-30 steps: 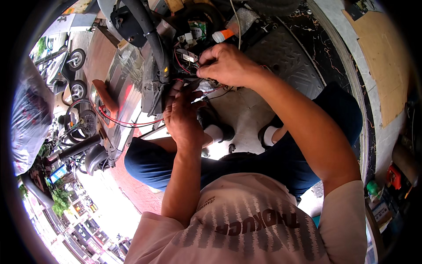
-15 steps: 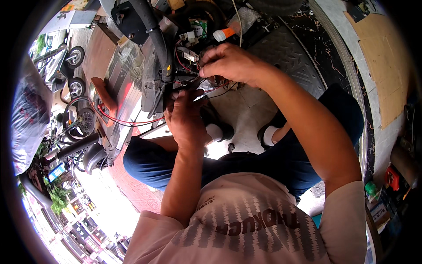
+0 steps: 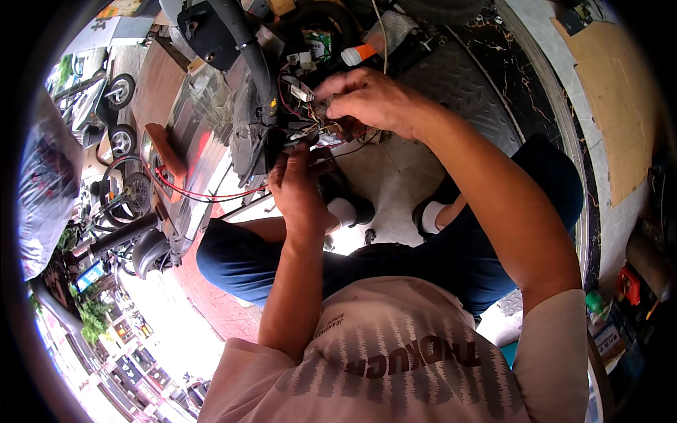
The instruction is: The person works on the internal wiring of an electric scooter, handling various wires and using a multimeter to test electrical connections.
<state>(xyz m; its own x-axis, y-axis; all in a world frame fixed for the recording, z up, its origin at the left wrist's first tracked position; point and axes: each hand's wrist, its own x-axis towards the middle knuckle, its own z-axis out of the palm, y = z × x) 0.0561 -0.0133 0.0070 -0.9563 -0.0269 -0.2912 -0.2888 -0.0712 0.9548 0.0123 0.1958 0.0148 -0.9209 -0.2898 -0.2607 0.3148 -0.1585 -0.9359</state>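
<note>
My left hand (image 3: 297,185) is closed in a pinch beside a dark tube. A small dark piece with a pale top (image 3: 303,134) shows at its fingertips, and its kind is unclear. Red and black cables (image 3: 211,195) run off leftward from beside this hand. My right hand (image 3: 377,104) reaches in from the right, thumb and fingers bent together around thin wires (image 3: 321,113); the tips are partly hidden. Between the hands lies a tangle of thin wires, with a white connector (image 3: 302,92) just left of my right fingertips.
A thick dark tube (image 3: 255,63) rises at the upper left of my hands. An orange-and-white bottle (image 3: 358,55) lies beyond them, left of a black textured mat (image 3: 458,84). Brown cardboard (image 3: 613,113) lies far right. Parked two-wheelers (image 3: 123,141) stand at the left.
My left hand has shifted slightly right, and its fingertips have dropped a little. My right fingers have shifted slightly, and more of the wire tangle between the hands shows.
</note>
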